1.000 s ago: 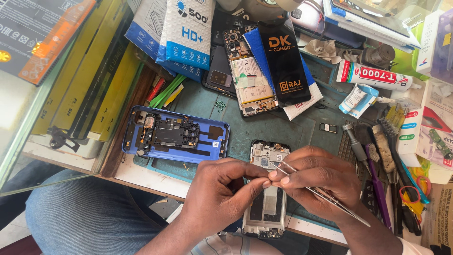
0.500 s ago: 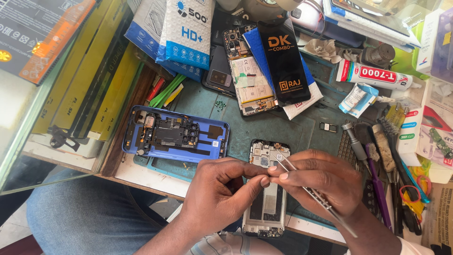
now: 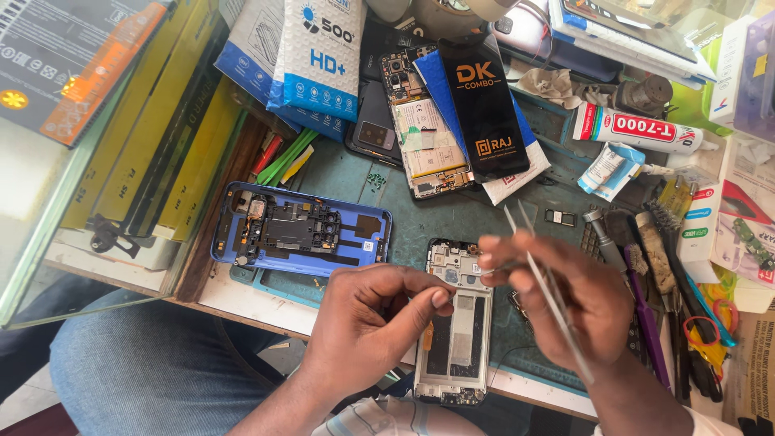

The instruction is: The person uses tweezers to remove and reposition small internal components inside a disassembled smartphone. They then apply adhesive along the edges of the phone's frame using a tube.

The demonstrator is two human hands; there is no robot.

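Observation:
An opened phone frame (image 3: 454, 339) lies upright on the teal mat (image 3: 476, 222) at the near edge of the bench. My left hand (image 3: 367, 323) rests at its left side, thumb and forefinger pinched together over the frame's upper middle. My right hand (image 3: 565, 299) hovers over the frame's right side and grips metal tweezers (image 3: 542, 274), their tips pointing up and away from me. A small part may sit between my fingertips, but it is too small to make out. A blue phone back cover (image 3: 303, 234) with inner parts showing lies to the left.
Another opened phone (image 3: 424, 137) and a black screen package (image 3: 484, 109) lie at the back. A glue tube (image 3: 638, 129) sits back right. Screwdrivers and brushes (image 3: 654, 266) crowd the right edge. Yellow boxes (image 3: 153, 137) and a glass panel stand at the left. My blue-jeaned knee (image 3: 161, 371) is below.
My right hand has lifted and turned, swinging the tweezers from pointing down-right to tips pointing up. My left hand's pinch stays over the frame.

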